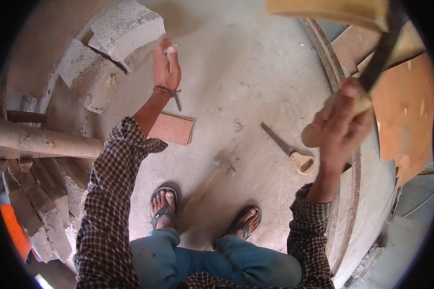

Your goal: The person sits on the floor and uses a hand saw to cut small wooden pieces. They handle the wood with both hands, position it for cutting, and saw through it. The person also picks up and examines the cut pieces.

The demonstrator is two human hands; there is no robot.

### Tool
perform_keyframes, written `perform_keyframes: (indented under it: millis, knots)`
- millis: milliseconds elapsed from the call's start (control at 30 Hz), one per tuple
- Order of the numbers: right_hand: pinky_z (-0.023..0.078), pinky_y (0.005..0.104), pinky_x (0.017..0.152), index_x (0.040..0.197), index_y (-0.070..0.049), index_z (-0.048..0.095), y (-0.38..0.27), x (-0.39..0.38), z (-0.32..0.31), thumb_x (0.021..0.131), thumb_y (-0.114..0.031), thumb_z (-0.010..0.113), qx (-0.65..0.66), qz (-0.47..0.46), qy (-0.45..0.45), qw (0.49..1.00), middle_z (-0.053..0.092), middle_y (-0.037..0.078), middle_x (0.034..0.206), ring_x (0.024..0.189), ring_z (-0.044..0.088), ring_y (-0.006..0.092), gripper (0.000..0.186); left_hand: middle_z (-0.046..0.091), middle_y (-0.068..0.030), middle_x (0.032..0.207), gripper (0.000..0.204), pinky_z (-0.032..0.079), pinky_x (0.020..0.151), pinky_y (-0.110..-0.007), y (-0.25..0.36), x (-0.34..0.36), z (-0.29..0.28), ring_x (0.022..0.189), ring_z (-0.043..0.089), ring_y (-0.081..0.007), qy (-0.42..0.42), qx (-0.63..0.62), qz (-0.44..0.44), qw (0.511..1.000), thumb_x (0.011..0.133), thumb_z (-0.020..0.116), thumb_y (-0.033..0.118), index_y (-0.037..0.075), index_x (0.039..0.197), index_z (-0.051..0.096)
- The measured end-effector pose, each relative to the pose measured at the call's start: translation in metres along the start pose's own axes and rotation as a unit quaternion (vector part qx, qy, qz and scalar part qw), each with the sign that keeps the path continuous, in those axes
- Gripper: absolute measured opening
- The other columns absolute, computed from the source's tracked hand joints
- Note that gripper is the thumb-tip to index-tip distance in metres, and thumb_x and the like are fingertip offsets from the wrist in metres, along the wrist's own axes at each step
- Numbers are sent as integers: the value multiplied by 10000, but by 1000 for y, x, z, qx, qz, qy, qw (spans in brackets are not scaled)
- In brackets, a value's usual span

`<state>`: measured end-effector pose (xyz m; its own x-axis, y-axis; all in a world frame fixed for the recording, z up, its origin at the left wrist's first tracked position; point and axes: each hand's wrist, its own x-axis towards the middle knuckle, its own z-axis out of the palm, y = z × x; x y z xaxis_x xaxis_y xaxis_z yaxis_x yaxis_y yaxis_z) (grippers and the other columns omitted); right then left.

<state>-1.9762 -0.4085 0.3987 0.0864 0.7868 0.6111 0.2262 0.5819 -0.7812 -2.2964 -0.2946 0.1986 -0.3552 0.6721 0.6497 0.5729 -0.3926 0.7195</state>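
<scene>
My left hand [168,67] is raised at the upper left, thumb and fingers stretched out, near a grey concrete block [128,31]; I make out nothing held in it. A cord circles its wrist, and a short dark stick-like thing [177,101] shows just below. My right hand [345,120], smeared by motion, grips a tool with a long dark blade [382,55] and a pale wooden handle [311,137]. Across the top edge, close to the blade, a yellowish piece of wood [328,10] is partly cut off by the frame.
Between the hands lie a small handsaw [301,161], reddish plywood pieces [172,129] and a hammer [223,166] near my sandalled feet. Broken concrete [94,74], a thick pole [48,138] and stacked blocks [46,197] fill the left. Orange plywood [407,113] stands at right, beyond a curved-looking rusty bar [323,53].
</scene>
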Motion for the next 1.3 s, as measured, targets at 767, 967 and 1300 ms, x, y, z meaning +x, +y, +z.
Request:
perform_keyframes:
  millis: [767,967,1300]
  knots:
    - [536,562,735,1105,39,628,236,-173,18,1005,-240,647,-292,226,-184,911,680,314,878,851,715,449,298,622,-225,1266,576,459,1042,-435,-55,-63,1,1150,609,-336,76,2,-34,997,1122,400,409,-67,1438,470]
    - [486,336,539,1049,-15,650,145,-95,-1,1074,-192,581,-251,59,-128,958,610,63,729,616,593,128,191,638,-219,1223,582,487,985,-422,-45,-50,-7,1098,618,-304,86,-14,5,996,1120,403,424,-71,1413,493]
    - [580,455,732,1221,-40,621,251,-139,-16,1038,-312,601,-360,230,-160,890,684,147,952,819,676,287,329,618,-212,1262,558,484,998,-417,-41,-25,-1,1128,613,-300,109,-32,-1,993,1118,417,383,-70,1442,460]
